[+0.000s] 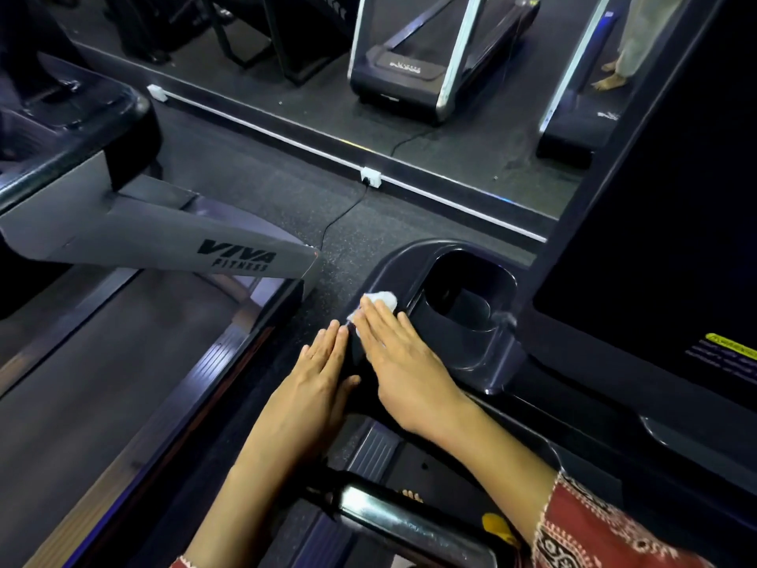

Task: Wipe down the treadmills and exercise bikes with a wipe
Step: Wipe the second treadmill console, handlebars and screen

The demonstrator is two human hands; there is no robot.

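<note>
- A neighbouring treadmill (123,321) fills the left side, with a grey arm (164,235) lettered "VIVA FITNESS" slanting over its belt.
- A black cable (344,215) runs across the speckled floor to a white socket box (370,177) at the foot of the mirror.
- The left hand (323,375) lies flat against the left edge of the console (471,362), fingers straight and close together. It holds nothing, and its fingertips are just beside the wipe's lower corner.
- The wipe (383,300) is white and crumpled. It sits on the console's dark rim and shows beyond the right hand's fingertips, with the rest hidden under them.
- The right hand (399,358) is flat, fingers straight and side by side, pressing the wipe down onto the rim.
- A deep cup holder (467,297) opens just right of the wipe.
- A dark screen (655,239) stands at the far right, with a yellow label (731,351) near its lower corner.
- A red patterned sleeve (594,530) covers the right forearm.
</note>
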